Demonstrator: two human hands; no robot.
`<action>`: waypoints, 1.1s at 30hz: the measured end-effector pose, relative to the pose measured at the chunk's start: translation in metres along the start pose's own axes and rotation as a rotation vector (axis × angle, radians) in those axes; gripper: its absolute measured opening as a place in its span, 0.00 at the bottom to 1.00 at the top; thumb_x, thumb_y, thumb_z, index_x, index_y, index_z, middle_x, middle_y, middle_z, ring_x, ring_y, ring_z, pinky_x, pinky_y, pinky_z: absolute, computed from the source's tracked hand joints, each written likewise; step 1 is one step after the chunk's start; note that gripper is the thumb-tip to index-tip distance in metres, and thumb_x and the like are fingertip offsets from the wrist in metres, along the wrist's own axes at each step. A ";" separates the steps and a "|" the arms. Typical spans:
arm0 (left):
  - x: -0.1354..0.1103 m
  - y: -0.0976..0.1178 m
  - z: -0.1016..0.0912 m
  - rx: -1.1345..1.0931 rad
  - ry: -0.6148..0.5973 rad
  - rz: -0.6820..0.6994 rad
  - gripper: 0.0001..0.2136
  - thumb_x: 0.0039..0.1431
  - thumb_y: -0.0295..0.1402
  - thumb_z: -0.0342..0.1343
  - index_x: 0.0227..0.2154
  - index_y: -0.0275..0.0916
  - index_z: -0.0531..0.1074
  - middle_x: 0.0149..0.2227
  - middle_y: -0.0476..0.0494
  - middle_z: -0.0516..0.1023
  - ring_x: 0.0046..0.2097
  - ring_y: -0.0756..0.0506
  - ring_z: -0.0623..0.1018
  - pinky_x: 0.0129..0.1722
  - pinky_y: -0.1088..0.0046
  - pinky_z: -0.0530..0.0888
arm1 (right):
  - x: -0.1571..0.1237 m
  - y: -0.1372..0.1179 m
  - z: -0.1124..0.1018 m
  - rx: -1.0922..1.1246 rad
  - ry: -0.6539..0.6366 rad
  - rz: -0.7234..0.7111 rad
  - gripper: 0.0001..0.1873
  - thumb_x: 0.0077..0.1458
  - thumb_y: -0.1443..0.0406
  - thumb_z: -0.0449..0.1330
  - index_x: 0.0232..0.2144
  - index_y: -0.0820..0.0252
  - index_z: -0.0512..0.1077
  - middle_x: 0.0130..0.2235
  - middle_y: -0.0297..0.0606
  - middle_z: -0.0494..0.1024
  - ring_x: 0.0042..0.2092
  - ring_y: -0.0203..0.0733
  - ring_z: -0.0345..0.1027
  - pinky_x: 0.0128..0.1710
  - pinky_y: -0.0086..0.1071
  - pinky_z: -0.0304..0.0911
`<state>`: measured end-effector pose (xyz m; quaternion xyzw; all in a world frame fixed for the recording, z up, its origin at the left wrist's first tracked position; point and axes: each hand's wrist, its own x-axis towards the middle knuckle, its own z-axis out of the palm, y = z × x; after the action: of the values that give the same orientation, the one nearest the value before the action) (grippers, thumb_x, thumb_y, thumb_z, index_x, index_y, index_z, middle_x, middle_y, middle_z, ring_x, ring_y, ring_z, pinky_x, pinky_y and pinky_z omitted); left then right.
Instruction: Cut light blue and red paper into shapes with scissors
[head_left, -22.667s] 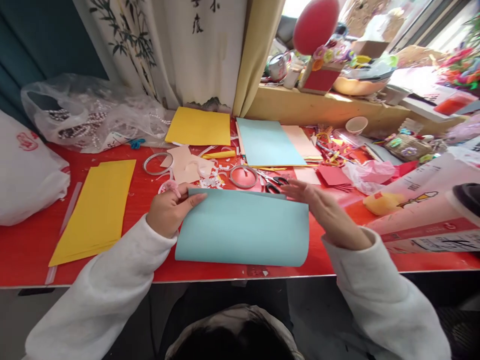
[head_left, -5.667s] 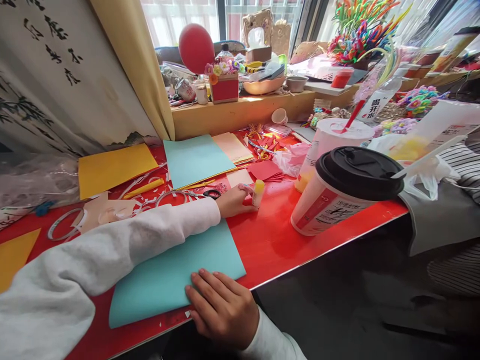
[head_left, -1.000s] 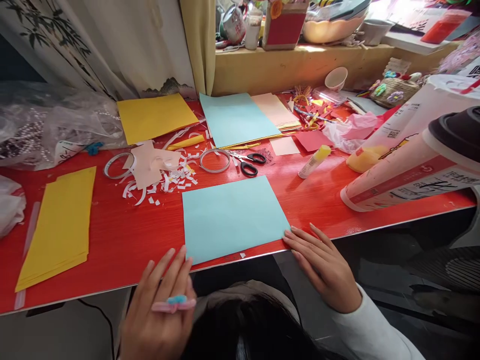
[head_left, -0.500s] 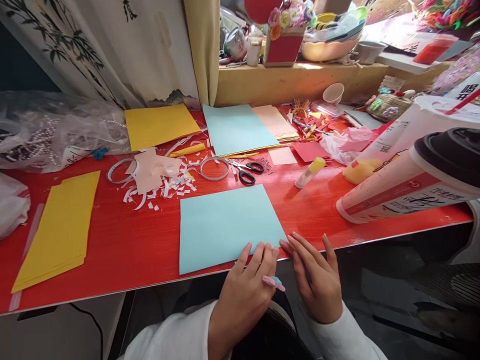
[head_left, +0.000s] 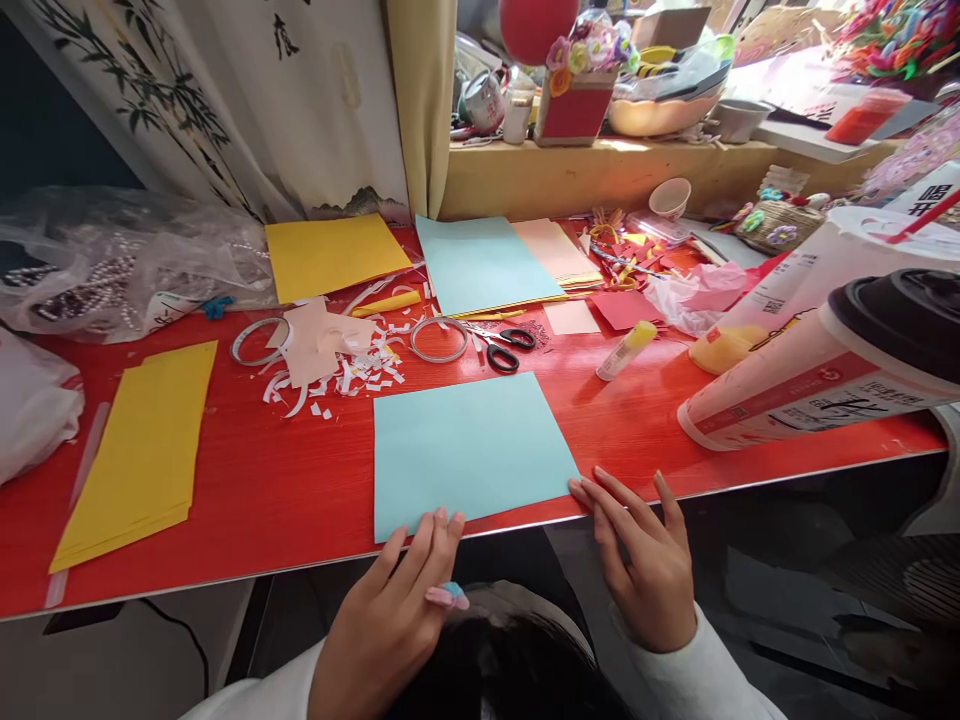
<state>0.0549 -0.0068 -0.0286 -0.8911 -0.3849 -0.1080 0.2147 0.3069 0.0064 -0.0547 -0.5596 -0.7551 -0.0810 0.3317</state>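
A light blue sheet of paper (head_left: 472, 450) lies flat by the front edge of the red table. My left hand (head_left: 401, 610) rests its outstretched fingertips on the sheet's lower left edge; a pink and blue ring is on one finger. At the lower right corner, the fingertips of my right hand (head_left: 645, 560) touch the paper, its fingers extended and spread. Neither hand grips anything. Just beyond the sheet lie black-handled scissors (head_left: 506, 350), a roll of clear tape (head_left: 439, 340) and a yellow-capped glue stick (head_left: 626, 351).
Yellow paper strips (head_left: 142, 450) are stacked at the left, near white paper scraps (head_left: 360, 375). More blue sheets (head_left: 484, 265) and a yellow sheet (head_left: 337, 258) lie at the back. Tall drink cups (head_left: 810, 370) stand at the right. Plastic bags (head_left: 120, 260) crowd the far left.
My left hand has slid left along the paper's near edge, from near the right corner toward the left one. My right hand stays at the right corner. The view has shifted slightly.
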 end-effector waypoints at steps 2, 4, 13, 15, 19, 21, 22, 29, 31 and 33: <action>-0.011 -0.006 -0.002 0.000 -0.010 -0.026 0.16 0.59 0.27 0.43 0.48 0.31 0.69 0.53 0.42 0.69 0.52 0.44 0.69 0.55 0.64 0.56 | -0.001 0.002 0.000 -0.001 -0.020 -0.019 0.23 0.53 0.74 0.53 0.51 0.54 0.65 0.43 0.31 0.77 0.48 0.42 0.69 0.60 0.46 0.46; -0.024 -0.012 -0.004 -0.017 -0.033 -0.056 0.17 0.59 0.26 0.42 0.49 0.32 0.68 0.54 0.42 0.68 0.53 0.43 0.68 0.56 0.64 0.56 | -0.002 0.004 0.000 0.023 -0.044 -0.036 0.24 0.53 0.74 0.52 0.53 0.56 0.63 0.44 0.32 0.76 0.51 0.43 0.66 0.60 0.46 0.48; -0.052 -0.029 -0.009 -0.042 -0.043 -0.078 0.17 0.59 0.23 0.42 0.49 0.32 0.67 0.56 0.42 0.65 0.54 0.44 0.68 0.57 0.64 0.55 | 0.001 0.014 -0.008 0.058 -0.077 -0.125 0.27 0.55 0.75 0.50 0.57 0.59 0.58 0.47 0.38 0.74 0.51 0.42 0.66 0.55 0.40 0.61; -0.053 -0.030 -0.007 -0.042 -0.048 -0.072 0.18 0.58 0.24 0.42 0.51 0.32 0.66 0.56 0.42 0.64 0.55 0.43 0.66 0.58 0.64 0.54 | 0.002 0.015 -0.010 0.042 -0.102 -0.154 0.26 0.55 0.75 0.50 0.57 0.59 0.58 0.48 0.39 0.73 0.52 0.43 0.65 0.54 0.41 0.62; -0.058 -0.035 -0.005 -0.080 -0.054 -0.057 0.21 0.57 0.23 0.42 0.54 0.32 0.62 0.56 0.39 0.65 0.58 0.42 0.64 0.58 0.64 0.56 | 0.005 0.019 -0.015 -0.040 -0.126 -0.229 0.25 0.56 0.73 0.50 0.56 0.60 0.59 0.49 0.39 0.72 0.51 0.43 0.66 0.54 0.39 0.62; -0.059 -0.039 -0.006 -0.100 -0.055 -0.035 0.21 0.56 0.23 0.42 0.54 0.32 0.61 0.55 0.39 0.67 0.57 0.42 0.64 0.57 0.65 0.58 | 0.008 0.021 -0.018 -0.095 -0.143 -0.276 0.25 0.55 0.73 0.51 0.56 0.61 0.59 0.49 0.39 0.73 0.51 0.42 0.66 0.54 0.38 0.62; -0.058 -0.041 -0.007 -0.101 -0.055 -0.022 0.21 0.56 0.23 0.42 0.54 0.32 0.61 0.54 0.39 0.67 0.57 0.42 0.65 0.56 0.65 0.58 | 0.009 0.022 -0.020 -0.118 -0.152 -0.294 0.26 0.54 0.73 0.52 0.56 0.61 0.59 0.49 0.39 0.73 0.50 0.42 0.67 0.54 0.38 0.61; -0.053 -0.043 -0.013 -0.100 -0.063 0.008 0.18 0.56 0.22 0.41 0.48 0.26 0.65 0.50 0.32 0.71 0.54 0.38 0.68 0.52 0.62 0.64 | 0.015 0.023 -0.030 -0.209 -0.212 -0.364 0.29 0.53 0.75 0.55 0.57 0.63 0.57 0.46 0.38 0.76 0.49 0.43 0.68 0.58 0.42 0.52; -0.053 -0.043 -0.014 -0.117 -0.064 0.017 0.18 0.55 0.22 0.42 0.48 0.26 0.65 0.51 0.32 0.70 0.53 0.37 0.68 0.51 0.61 0.65 | 0.015 0.025 -0.030 -0.187 -0.227 -0.368 0.28 0.53 0.75 0.54 0.57 0.63 0.56 0.45 0.38 0.76 0.49 0.42 0.68 0.58 0.43 0.52; -0.054 -0.045 -0.015 -0.145 -0.055 0.015 0.18 0.55 0.22 0.43 0.48 0.26 0.65 0.50 0.32 0.70 0.53 0.37 0.68 0.50 0.61 0.66 | 0.015 0.029 -0.029 -0.124 -0.229 -0.348 0.26 0.54 0.74 0.53 0.56 0.62 0.58 0.45 0.39 0.75 0.49 0.42 0.68 0.57 0.42 0.54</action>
<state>-0.0147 -0.0206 -0.0215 -0.9097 -0.3753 -0.1094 0.1398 0.3422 0.0145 -0.0302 -0.4458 -0.8667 -0.1191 0.1896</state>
